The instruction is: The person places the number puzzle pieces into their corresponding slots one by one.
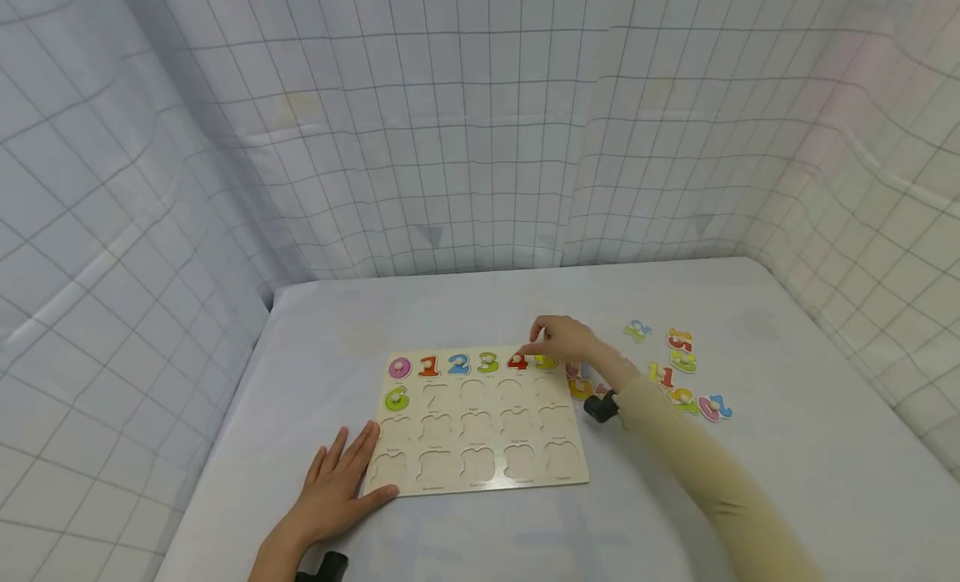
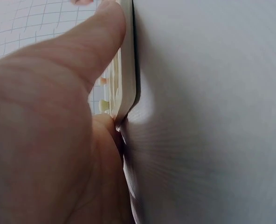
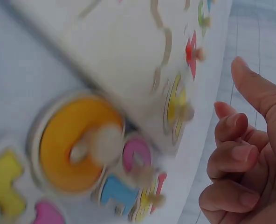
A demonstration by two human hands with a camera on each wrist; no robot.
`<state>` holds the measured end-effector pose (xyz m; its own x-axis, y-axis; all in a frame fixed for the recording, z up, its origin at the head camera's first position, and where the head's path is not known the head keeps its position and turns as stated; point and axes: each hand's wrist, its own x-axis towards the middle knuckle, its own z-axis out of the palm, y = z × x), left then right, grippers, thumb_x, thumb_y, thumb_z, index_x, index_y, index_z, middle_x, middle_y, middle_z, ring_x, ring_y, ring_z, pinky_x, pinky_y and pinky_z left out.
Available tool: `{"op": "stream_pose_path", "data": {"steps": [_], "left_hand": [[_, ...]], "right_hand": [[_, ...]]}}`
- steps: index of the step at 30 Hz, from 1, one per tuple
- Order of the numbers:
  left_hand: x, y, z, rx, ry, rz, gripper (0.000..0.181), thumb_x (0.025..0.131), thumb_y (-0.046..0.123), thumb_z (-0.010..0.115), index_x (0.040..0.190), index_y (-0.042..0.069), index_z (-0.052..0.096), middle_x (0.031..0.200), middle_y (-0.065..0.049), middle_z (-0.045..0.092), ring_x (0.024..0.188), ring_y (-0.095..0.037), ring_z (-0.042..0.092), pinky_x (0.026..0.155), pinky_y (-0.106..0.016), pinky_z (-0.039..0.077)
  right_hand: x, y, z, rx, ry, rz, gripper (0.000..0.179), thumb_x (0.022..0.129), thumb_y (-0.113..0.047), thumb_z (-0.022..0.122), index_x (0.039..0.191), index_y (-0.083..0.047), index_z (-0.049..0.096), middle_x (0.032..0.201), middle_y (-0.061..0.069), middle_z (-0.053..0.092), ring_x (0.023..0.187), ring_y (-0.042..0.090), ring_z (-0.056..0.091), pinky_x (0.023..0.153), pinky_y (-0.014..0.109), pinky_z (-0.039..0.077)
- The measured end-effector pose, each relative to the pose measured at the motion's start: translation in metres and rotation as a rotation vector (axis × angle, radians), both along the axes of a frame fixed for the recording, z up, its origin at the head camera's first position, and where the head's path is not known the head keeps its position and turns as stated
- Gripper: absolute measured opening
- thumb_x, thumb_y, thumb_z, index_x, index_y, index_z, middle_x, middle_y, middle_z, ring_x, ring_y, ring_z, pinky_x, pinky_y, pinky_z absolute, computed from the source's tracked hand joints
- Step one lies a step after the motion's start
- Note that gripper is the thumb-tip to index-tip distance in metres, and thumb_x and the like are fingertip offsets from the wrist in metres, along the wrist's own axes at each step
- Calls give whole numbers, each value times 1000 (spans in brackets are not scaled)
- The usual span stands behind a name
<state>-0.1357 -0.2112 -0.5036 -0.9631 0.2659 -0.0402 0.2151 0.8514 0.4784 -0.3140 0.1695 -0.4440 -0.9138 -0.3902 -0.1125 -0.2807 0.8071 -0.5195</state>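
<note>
A pale wooden number puzzle board (image 1: pixel 491 484) lies on the white table. Pieces 0 to 5 fill its back row, and a green 6 (image 1: pixel 397 398) sits at the left of the second row. My left hand (image 1: pixel 337 490) rests spread at the board's front left corner, its thumb (image 2: pixel 107 28) along the front edge. Over the back right corner, my right hand (image 1: pixel 562 338) hovers near the red 4 (image 1: pixel 517 362) and the yellow 5 (image 1: pixel 546 362), partly covering the 5. Its fingers (image 3: pixel 231 158) curl loosely around nothing, thumb apart.
Beside the board's right edge lies an orange knobbed piece (image 3: pixel 77 144) with other pieces, partly hidden by my right arm. Farther right are several loose number pieces, among them a red-and-yellow one (image 1: pixel 681 340) and a pink-and-blue one (image 1: pixel 715 408). White gridded cloth (image 1: pixel 487 148) surrounds the table.
</note>
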Motion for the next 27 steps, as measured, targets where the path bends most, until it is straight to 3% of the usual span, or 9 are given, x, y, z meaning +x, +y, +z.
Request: {"op": "stream_pose_path", "data": {"steps": [6,10,13,19,27], "left_hand": [[1,3,12,-17,-46,1,97,81,65,59,151,9,23,154,-14,24,140,-41,2,107,-60,-4],[2,3,13,-38,-62,2,98,81,66,58,152,9,21,154,-14,22,140,-41,1,107,-60,-4],[2,2,12,-32,-49,2,98,81,65,59,152,9,22,154,-14,23,140,-41,2,107,-60,-3],[3,3,10,-13,-22,2,96,81,63,61,151,8,25,153,-15,25,140,-41,4,107,-59,-2],[3,3,13,-40,-61,4,98,81,66,58,152,9,21,155,-12,22,141,-40,1,107,-59,-3]], "right_hand": [[-4,64,3,22,-58,-36,29,85,-36,71,93,-10,60,75,3,55,59,17,53,54,30,43],[-4,93,7,86,-142,-61,28,85,-31,71,95,-8,61,78,3,61,64,19,59,64,34,45],[-3,110,8,133,-156,-46,25,85,-30,72,92,-7,62,80,2,64,72,18,54,68,34,43],[2,127,12,132,-194,-21,19,85,-25,72,90,-8,64,93,5,60,83,22,51,70,35,45],[2,133,4,154,-271,-92,34,78,-43,77,90,-14,64,98,7,55,87,25,49,67,34,43]]}}
